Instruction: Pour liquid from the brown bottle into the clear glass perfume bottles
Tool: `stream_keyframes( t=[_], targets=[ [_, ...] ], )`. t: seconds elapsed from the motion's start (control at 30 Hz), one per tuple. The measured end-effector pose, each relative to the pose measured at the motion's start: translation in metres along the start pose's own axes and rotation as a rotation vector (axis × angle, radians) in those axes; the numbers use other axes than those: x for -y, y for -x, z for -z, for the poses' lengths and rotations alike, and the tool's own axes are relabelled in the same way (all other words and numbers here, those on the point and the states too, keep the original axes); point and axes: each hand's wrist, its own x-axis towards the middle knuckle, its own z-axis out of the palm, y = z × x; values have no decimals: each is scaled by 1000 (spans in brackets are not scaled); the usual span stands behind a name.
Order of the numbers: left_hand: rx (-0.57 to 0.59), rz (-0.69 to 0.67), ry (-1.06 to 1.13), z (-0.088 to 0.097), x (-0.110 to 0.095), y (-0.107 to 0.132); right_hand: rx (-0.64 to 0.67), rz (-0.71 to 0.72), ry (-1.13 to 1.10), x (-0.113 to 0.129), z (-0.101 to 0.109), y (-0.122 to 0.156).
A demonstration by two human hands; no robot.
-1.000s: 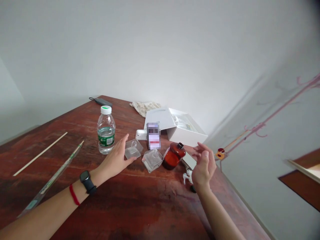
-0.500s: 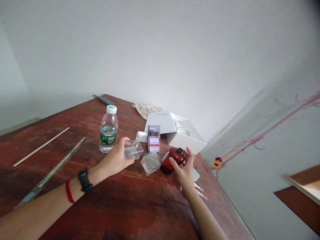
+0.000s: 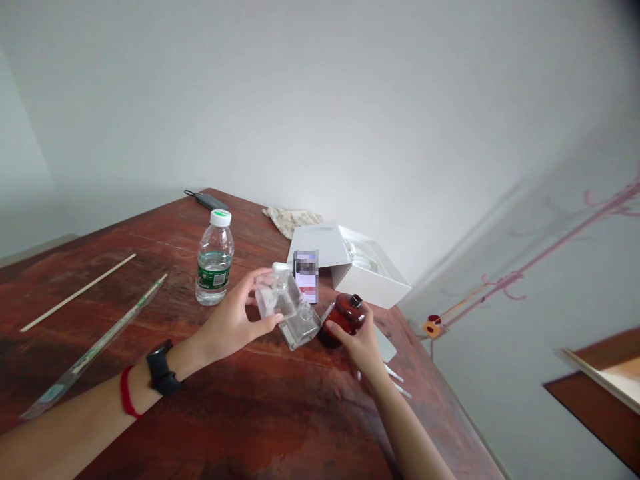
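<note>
My left hand point(image 3: 231, 320) is shut around a square clear glass bottle point(image 3: 274, 295), which is raised off the table and tilted. A second square glass bottle point(image 3: 301, 325) lies on the table just beyond it, touching or nearly touching the first. My right hand point(image 3: 361, 345) grips a round amber glass bottle point(image 3: 346, 316) with a black neck, and my fingers cover its near side. A pixelated, blurred upright item point(image 3: 306, 276) stands behind the clear bottles.
The reddish-brown wooden table point(image 3: 250, 400) holds a water bottle point(image 3: 215, 260), a thin stick point(image 3: 77, 293), a long ruler point(image 3: 95, 350), an open white box point(image 3: 373, 273), a crumpled cloth point(image 3: 291, 221) and a dark cabled device point(image 3: 207, 201). White wall rises behind.
My left hand has lifted the clear bottle off the table and tilted it. My right hand has come down from the air and closed around the amber bottle.
</note>
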Motion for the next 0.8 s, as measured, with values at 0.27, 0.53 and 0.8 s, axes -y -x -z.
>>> stream_keyframes(
  t=[0.27,0.53,0.8],
  targets=[
    [160,-39,42,-6,-14,12,-20,38,22,9,-7,8],
    [286,-27,37,-11,-16,21,-28,66,30,7,-9,10],
    [359,-7,13,-15,-15,25,-35,57,34,4,-8,9]
  ],
)
